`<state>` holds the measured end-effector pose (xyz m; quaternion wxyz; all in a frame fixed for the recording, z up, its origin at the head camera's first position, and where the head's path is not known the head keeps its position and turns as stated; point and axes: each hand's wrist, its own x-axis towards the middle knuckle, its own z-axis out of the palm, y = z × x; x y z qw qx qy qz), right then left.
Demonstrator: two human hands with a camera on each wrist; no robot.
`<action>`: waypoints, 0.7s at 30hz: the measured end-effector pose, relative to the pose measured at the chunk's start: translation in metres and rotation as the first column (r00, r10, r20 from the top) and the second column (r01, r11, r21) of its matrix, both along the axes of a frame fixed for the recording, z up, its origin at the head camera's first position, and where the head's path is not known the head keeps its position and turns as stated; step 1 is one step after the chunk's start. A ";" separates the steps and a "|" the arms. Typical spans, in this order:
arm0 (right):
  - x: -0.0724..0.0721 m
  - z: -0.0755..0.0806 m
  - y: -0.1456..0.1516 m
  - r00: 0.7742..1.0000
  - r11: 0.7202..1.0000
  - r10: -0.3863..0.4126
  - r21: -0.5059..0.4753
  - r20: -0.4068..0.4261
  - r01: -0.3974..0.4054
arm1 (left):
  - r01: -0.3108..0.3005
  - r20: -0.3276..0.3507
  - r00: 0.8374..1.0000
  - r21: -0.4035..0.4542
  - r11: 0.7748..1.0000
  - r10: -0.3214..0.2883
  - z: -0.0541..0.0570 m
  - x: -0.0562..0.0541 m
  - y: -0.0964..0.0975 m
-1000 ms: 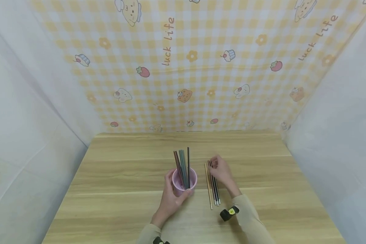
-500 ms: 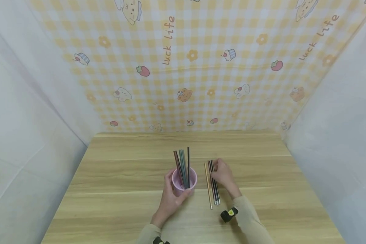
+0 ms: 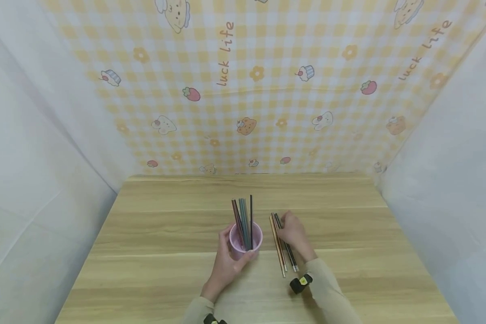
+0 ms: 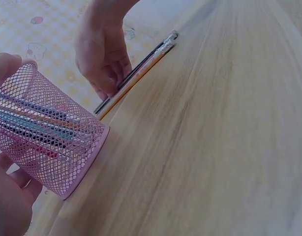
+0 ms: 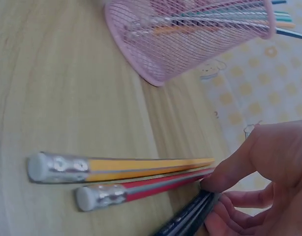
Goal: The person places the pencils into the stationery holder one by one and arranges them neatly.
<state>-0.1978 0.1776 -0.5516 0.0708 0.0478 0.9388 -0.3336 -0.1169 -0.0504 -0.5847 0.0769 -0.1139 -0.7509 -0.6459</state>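
Note:
My left hand [image 3: 226, 265] grips a pink mesh pencil cup [image 4: 50, 132] around its side, thumb at the near rim. Several pencils [image 3: 244, 220] stand in the cup, brown, teal and black among them, leaning toward its back. On the table to the right of the cup, my right hand [image 3: 294, 233] pinches black pencils [image 5: 190, 216] near their far ends, between thumb and fingers. Beside these lie a yellow pencil [image 5: 136, 168] and a red pencil [image 5: 163, 184], with white erasers in silver ferrules toward the person. Part of the black pencils is hidden under the hand.
The light wood table [image 3: 158, 225] ends at the back against a yellow checked cloth [image 3: 267, 103] with cartoon prints. White sheets [image 3: 445, 180] hang at both sides. A black band with a small camera [image 3: 301, 283] sits at the right wrist.
The pencils on the table have spread: the red one now lies close to the yellow, and the black ones have swung apart from them at the near end. The left hand and cup stay put.

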 end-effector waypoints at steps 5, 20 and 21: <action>-0.001 0.000 0.009 1.000 0.998 0.009 -0.057 0.007 -0.008 | -0.003 -0.005 1.000 -0.001 1.000 0.003 0.002 0.001 0.000; 0.009 0.067 0.015 0.976 0.962 -0.030 -0.272 -0.216 -0.031 | -0.077 -0.052 0.996 -0.046 0.996 0.075 0.005 0.002 -0.001; 0.010 0.073 0.014 0.972 0.955 -0.035 -0.293 -0.234 -0.036 | -0.079 -0.054 0.996 -0.044 0.996 0.077 0.005 0.002 -0.001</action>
